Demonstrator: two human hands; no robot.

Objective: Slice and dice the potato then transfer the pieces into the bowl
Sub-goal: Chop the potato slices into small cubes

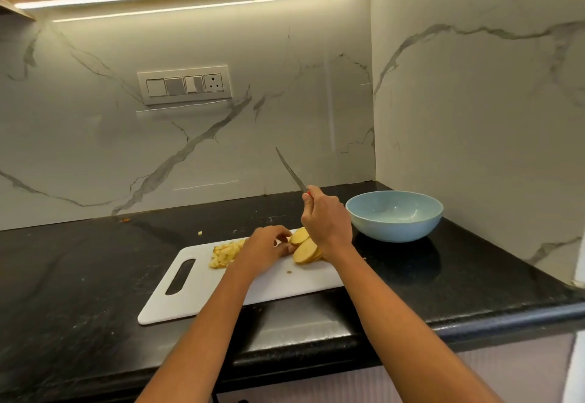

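A white cutting board lies on the black counter. On it sit a pile of diced potato and, to its right, several round potato slices. My left hand rests on the board with its fingertips touching the slices. My right hand grips a knife by its red handle, blade raised and pointing up and to the left, above the slices. A light blue bowl, nothing in it, stands on the counter to the right of the board.
The black counter runs left, with small scraps near the back wall. Marble walls close the back and the right side, forming a corner behind the bowl. A switch panel sits on the back wall. The counter's front edge is near me.
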